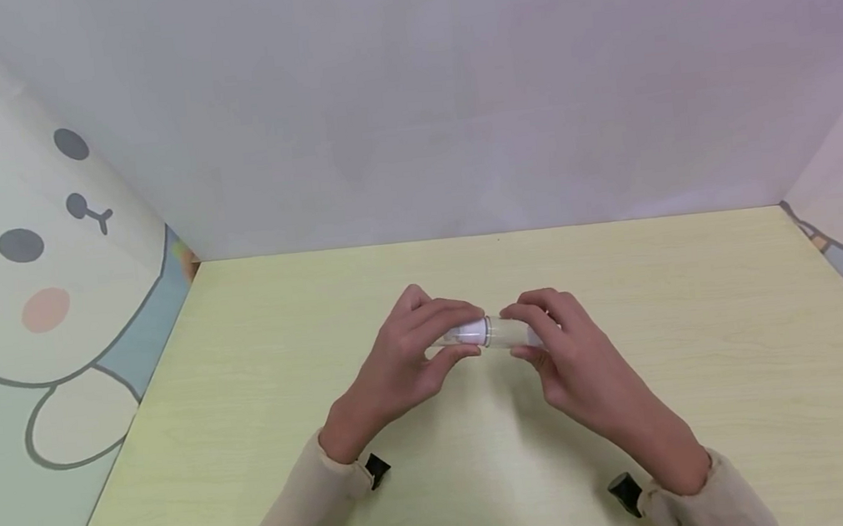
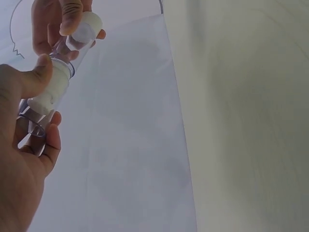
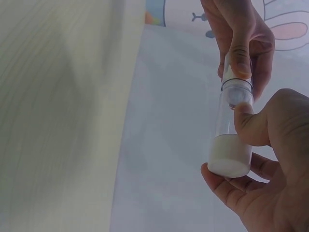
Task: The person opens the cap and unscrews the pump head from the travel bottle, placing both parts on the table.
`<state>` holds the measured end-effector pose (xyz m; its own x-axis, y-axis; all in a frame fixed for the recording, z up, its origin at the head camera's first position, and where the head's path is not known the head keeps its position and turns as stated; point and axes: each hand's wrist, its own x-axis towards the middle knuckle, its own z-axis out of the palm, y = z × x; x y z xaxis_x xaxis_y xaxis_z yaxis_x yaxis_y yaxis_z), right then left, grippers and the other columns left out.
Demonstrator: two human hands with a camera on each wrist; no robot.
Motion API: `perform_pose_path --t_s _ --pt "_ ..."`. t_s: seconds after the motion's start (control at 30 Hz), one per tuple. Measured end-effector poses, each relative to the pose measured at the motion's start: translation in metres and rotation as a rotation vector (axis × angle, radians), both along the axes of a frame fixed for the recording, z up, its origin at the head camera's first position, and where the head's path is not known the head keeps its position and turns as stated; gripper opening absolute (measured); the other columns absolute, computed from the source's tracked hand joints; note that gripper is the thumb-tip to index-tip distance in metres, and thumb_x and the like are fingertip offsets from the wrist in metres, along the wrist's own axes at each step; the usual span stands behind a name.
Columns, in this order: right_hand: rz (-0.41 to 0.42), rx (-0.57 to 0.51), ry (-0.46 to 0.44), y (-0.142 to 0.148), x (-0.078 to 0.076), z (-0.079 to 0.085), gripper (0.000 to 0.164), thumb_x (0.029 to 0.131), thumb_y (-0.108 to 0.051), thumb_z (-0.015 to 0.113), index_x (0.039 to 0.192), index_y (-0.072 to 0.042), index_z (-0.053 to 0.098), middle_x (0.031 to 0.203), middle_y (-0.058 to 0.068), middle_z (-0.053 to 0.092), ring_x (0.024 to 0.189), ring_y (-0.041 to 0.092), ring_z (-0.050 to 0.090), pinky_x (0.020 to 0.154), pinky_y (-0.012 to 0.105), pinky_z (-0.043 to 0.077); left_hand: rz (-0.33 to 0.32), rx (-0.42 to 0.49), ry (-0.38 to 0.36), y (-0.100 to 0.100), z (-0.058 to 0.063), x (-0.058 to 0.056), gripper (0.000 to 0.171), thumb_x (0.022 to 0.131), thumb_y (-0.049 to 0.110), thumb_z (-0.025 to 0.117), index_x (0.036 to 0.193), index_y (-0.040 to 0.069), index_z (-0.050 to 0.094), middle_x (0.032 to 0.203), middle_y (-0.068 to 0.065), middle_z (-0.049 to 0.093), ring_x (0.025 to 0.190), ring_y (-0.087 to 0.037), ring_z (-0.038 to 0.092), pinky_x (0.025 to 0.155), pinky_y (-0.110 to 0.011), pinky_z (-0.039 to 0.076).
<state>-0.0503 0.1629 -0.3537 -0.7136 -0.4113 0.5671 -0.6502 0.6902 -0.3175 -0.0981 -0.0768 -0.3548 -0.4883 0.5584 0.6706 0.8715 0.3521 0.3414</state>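
Both hands hold a small clear cylindrical bottle (image 1: 504, 332) lengthwise between them, above the table. My left hand (image 1: 408, 349) grips its left end, thumb below and fingers on top in the head view. In the left wrist view this end shows a white collar (image 2: 54, 89) inside a clear sleeve or cap. My right hand (image 1: 576, 362) pinches the other end between thumb and fingers. There the right wrist view shows a clear body with a white base (image 3: 230, 155). A thin ring marks the joint between the two halves. Fingers hide parts of both ends.
A pale wood-grain table (image 1: 269, 410) lies under the hands. Behind it stands a plain whitish panel (image 1: 453, 110), with a cartoon-printed panel (image 1: 10, 290) on the left. Black wrist pieces (image 1: 626, 494) stick out beside the sleeve cuffs.
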Motion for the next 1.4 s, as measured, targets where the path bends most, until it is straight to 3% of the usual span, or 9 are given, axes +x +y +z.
perform_pose_path --t_s 0.13,0.37,0.57,0.9,1.4 --pt "0.004 -0.006 -0.009 0.001 0.0 0.0 0.049 0.081 0.004 0.084 0.125 -0.004 0.063 0.121 0.012 0.062 0.104 0.027 0.056 0.079 0.034 0.053 0.004 -0.009 0.005 -0.002 0.001 0.0 0.037 0.086 0.02 0.087 0.121 0.013 0.074 0.116 0.002 0.077 0.089 -0.015 0.048 0.076 -0.023 0.041" --pt "0.001 0.008 -0.035 0.001 0.001 -0.001 0.048 0.082 -0.002 0.086 0.124 -0.003 0.063 0.122 0.009 0.063 0.11 0.027 0.058 0.085 0.037 0.055 -0.001 -0.014 -0.005 -0.003 0.001 0.0 0.035 0.087 0.017 0.086 0.12 0.012 0.074 0.12 -0.002 0.072 0.11 -0.019 0.058 0.086 -0.024 0.053" --pt "0.001 0.039 -0.051 0.001 0.001 -0.003 0.051 0.083 -0.006 0.087 0.128 -0.006 0.063 0.123 0.008 0.064 0.11 0.025 0.059 0.082 0.037 0.058 -0.003 -0.016 -0.02 -0.003 0.003 0.001 0.035 0.086 0.016 0.087 0.115 0.009 0.071 0.117 -0.002 0.071 0.112 -0.02 0.062 0.097 -0.026 0.055" --pt "-0.005 0.056 -0.06 0.001 -0.001 -0.008 0.052 0.082 -0.007 0.087 0.128 -0.008 0.063 0.121 0.007 0.064 0.106 0.024 0.061 0.078 0.037 0.059 -0.003 -0.043 0.0 -0.007 0.009 0.003 0.03 0.085 0.016 0.088 0.11 0.011 0.073 0.117 -0.004 0.069 0.11 -0.019 0.063 0.088 -0.023 0.057" --pt "-0.029 0.046 -0.117 0.004 -0.004 -0.013 0.05 0.083 -0.006 0.086 0.126 -0.008 0.062 0.122 0.008 0.063 0.106 0.026 0.062 0.081 0.041 0.059 0.054 -0.057 -0.003 -0.023 0.015 0.007 0.036 0.082 0.014 0.09 0.114 0.01 0.074 0.116 -0.004 0.07 0.111 -0.02 0.063 0.089 -0.027 0.058"
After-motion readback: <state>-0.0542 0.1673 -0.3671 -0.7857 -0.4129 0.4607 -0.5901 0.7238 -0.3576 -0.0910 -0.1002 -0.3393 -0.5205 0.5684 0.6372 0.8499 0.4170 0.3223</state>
